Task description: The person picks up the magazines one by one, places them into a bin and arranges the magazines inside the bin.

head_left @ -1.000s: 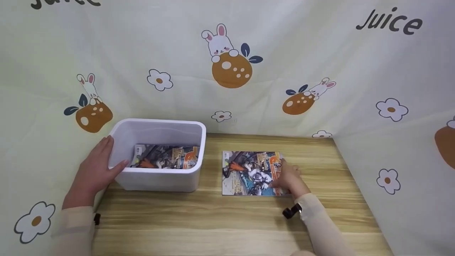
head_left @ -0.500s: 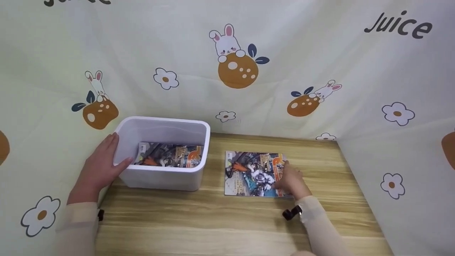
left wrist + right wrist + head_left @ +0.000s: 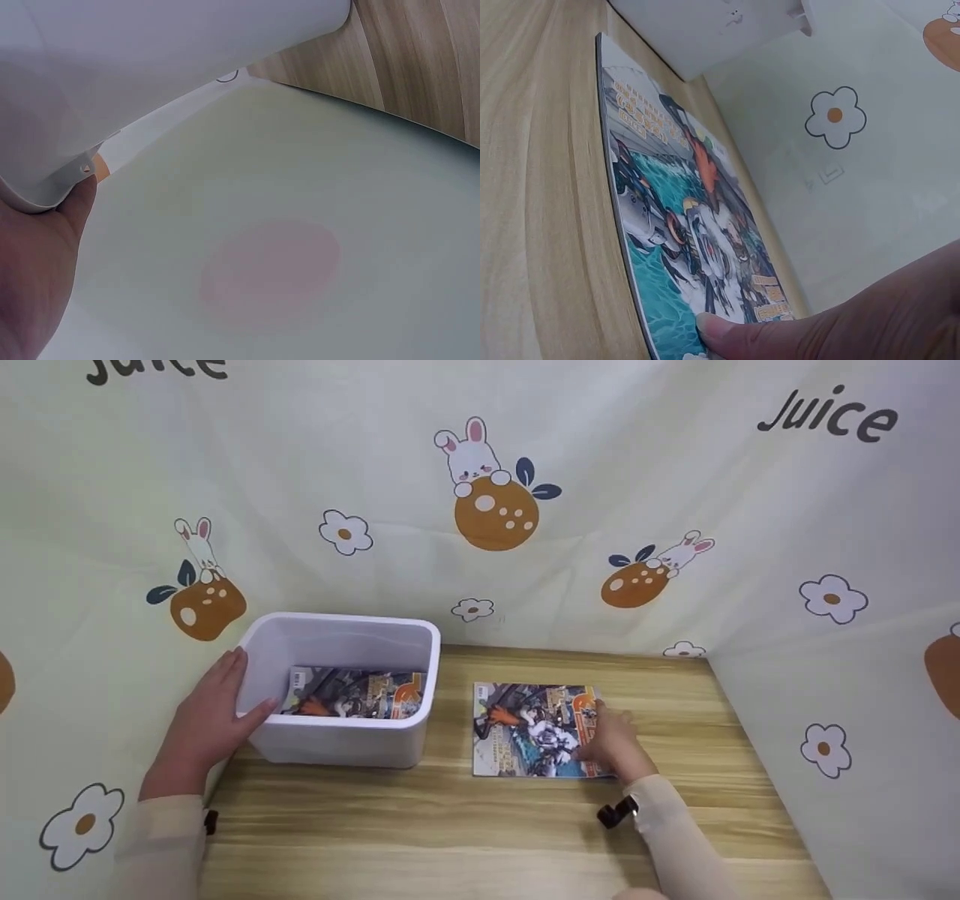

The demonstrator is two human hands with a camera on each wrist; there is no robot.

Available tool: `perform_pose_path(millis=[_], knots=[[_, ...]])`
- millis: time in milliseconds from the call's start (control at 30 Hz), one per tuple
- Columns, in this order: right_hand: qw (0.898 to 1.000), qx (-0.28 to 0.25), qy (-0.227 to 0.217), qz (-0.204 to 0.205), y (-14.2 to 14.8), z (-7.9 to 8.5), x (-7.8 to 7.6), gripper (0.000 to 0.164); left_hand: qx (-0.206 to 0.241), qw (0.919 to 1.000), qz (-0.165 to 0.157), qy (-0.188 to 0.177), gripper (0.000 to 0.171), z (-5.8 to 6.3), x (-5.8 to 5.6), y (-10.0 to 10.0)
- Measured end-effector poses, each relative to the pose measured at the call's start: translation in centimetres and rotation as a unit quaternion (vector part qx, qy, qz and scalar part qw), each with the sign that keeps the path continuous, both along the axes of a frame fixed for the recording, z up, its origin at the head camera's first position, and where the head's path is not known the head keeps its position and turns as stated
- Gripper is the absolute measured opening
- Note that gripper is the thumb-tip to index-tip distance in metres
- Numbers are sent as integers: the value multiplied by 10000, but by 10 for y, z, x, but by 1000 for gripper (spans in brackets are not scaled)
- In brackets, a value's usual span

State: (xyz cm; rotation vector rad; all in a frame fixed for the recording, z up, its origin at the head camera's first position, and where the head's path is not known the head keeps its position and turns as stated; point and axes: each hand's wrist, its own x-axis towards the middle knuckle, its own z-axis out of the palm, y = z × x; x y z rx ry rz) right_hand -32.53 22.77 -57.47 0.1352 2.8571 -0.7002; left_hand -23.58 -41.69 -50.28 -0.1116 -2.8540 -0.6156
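A white plastic storage bin (image 3: 337,742) stands at the left of the wooden table. My left hand (image 3: 206,720) holds its left front corner, thumb at the front rim and fingers along the left side. Inside the bin lies a magazine (image 3: 352,694) with a colourful cover, its lower part hidden by the front wall. A second magazine (image 3: 525,727) with the same cover art lies flat to the right of the bin. My right hand (image 3: 616,739) grips its right edge, the thumb (image 3: 727,334) on the cover in the right wrist view.
Pale cloth (image 3: 405,577) printed with rabbits, oranges and flowers hangs behind and on both sides of the table (image 3: 412,825). Each wrist wears a small black camera, such as the right wrist camera (image 3: 617,812). A gap of bare wood separates bin and magazine.
The head view shifts slightly. Both hands keep their places on the bin and the magazine, and neither thing has visibly moved.
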Motion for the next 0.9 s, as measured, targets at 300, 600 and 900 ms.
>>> perform_pose_path(millis=[300, 600, 900], knots=[[9997, -195, -45, 110, -2, 1, 3, 133, -41, 10000, 17, -37, 107, -1, 0, 1], [9999, 43, -14, 157, 0, 4, 5, 131, 8, 10000, 22, -38, 108, -1, -3, 5], [9980, -605, -129, 113, 10, -6, 0, 135, -26, 10000, 60, -50, 107, 0, -2, 2]])
